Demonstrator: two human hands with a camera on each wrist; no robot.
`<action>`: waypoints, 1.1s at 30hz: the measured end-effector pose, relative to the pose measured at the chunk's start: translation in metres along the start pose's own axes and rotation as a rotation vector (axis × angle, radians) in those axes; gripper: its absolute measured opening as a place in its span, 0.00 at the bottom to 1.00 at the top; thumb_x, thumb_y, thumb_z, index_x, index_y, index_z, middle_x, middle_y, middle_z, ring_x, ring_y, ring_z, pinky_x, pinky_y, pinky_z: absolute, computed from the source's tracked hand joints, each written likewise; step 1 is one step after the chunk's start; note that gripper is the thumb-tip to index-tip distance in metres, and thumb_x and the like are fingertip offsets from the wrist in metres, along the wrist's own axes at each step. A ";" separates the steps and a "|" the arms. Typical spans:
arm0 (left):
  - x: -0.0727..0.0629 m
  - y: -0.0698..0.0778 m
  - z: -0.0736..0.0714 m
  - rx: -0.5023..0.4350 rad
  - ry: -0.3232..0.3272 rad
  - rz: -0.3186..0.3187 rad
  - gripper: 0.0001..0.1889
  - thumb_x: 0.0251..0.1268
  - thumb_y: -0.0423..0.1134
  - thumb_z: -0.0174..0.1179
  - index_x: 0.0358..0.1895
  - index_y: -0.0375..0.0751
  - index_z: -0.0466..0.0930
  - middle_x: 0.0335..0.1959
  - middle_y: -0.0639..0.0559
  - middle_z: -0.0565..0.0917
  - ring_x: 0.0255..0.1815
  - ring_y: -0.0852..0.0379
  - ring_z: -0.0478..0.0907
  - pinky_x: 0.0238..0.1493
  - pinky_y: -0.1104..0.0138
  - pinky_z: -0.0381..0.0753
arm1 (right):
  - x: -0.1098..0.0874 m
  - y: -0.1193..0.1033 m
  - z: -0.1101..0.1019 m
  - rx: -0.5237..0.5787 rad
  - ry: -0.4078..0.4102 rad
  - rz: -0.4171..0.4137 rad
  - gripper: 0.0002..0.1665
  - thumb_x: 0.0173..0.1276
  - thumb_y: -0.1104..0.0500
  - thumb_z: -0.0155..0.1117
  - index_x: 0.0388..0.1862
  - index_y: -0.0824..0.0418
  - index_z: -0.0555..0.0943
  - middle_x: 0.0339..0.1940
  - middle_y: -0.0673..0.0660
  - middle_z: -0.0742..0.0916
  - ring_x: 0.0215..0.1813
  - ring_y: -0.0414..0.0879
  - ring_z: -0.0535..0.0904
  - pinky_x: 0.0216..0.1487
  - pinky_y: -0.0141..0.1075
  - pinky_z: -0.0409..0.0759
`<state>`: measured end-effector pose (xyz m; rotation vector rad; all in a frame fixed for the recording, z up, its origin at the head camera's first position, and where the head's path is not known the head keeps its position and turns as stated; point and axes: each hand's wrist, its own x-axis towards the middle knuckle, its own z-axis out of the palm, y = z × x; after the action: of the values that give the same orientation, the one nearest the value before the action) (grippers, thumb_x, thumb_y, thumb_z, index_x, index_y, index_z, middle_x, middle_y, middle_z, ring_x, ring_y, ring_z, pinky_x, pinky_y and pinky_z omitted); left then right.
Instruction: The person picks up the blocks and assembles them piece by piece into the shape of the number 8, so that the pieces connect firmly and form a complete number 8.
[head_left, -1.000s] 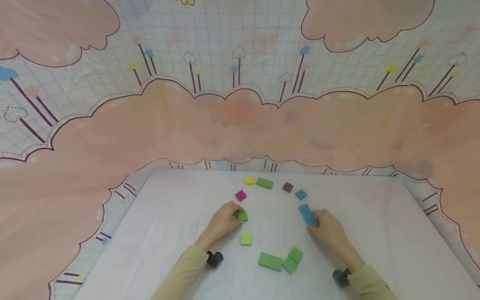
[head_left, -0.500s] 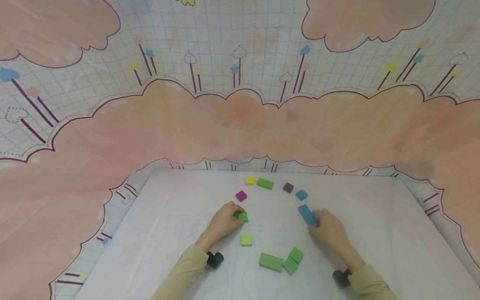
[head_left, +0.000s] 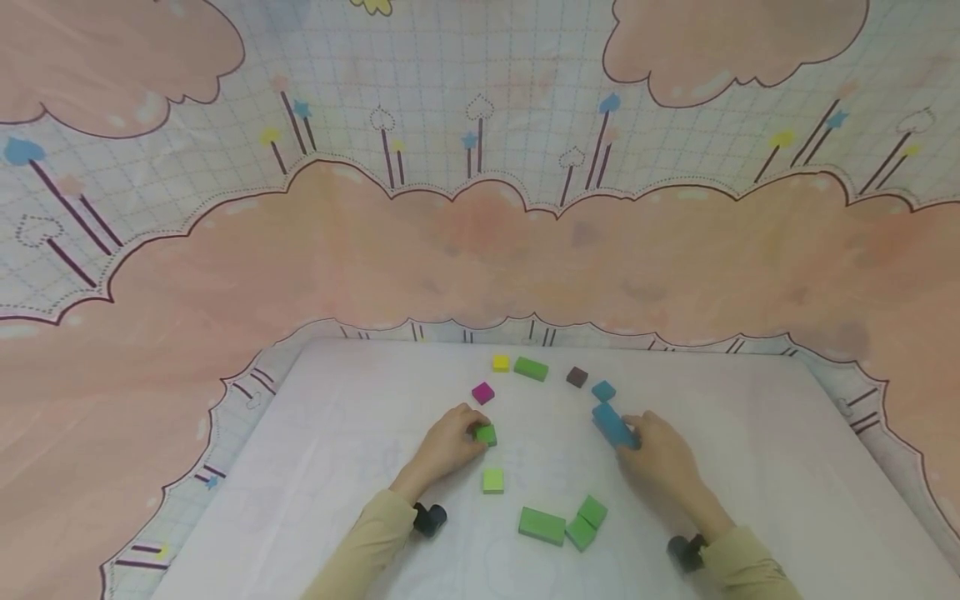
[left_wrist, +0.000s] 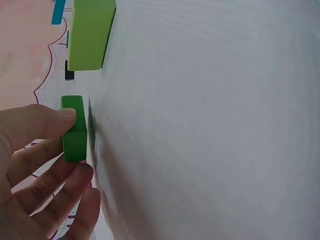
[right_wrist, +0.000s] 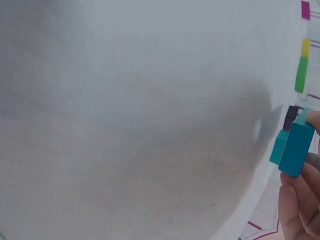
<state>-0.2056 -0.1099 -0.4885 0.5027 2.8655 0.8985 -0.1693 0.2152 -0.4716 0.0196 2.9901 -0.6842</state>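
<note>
My left hand (head_left: 444,443) pinches a small green block (head_left: 487,435) between thumb and fingers; in the left wrist view a shadow lies beside this green block (left_wrist: 74,146). A lime block (head_left: 492,481) sits nearer to me, and a magenta block (head_left: 483,393) farther off. On the other side, my right hand (head_left: 662,454) grips a long blue block (head_left: 611,423) by its near end. Its far end comes right up to a small blue block (head_left: 603,391). In the right wrist view the long blue block (right_wrist: 296,150) partly covers the small one.
Toward the back of the white table (head_left: 360,392) lie a yellow block (head_left: 500,363), a long green block (head_left: 531,369) and a dark brown block (head_left: 577,377). At the front are another long green block (head_left: 542,526) and two green blocks (head_left: 587,522) that touch.
My right hand has shifted the long blue block slightly away from me and to the left, closer to the small blue block. My left hand has stayed in place with the small green block.
</note>
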 end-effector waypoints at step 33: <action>0.006 0.003 0.003 -0.007 0.007 0.072 0.17 0.55 0.37 0.67 0.49 0.42 0.81 0.40 0.54 0.78 0.42 0.59 0.74 0.47 0.64 0.78 | 0.016 -0.027 0.002 0.077 -0.019 -0.145 0.27 0.57 0.56 0.70 0.57 0.56 0.78 0.42 0.53 0.82 0.45 0.47 0.78 0.47 0.43 0.80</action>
<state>-0.2094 -0.1042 -0.4889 0.6063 2.8661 0.9220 -0.1857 0.1899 -0.4628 -0.1997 2.9673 -0.8082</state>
